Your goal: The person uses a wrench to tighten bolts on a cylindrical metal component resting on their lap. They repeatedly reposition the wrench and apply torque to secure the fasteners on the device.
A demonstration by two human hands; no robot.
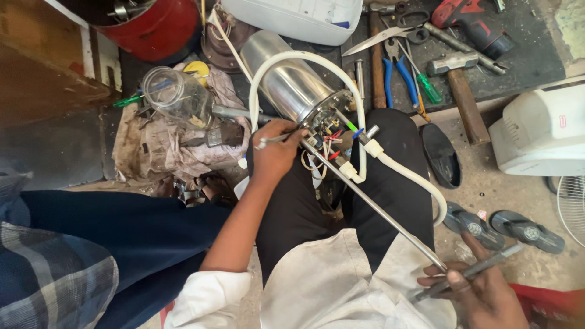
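Left hand (arm outstretched) touches steel cylinder's wired end.

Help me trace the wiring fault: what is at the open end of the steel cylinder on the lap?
At the end of the steel cylinder, coloured wires and small terminals show. The left hand covers part of them, and the cylinder's interior cannot be seen.

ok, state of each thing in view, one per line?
steel cylinder: on its side, wired end exposed
white hose: looped over the cylinder
long metal rod: one end at the wiring
left hands: gripping a thin tool at the wiring
right hands: holding a grey tool and the rod's end
glass jar: tipped over
scissors: open
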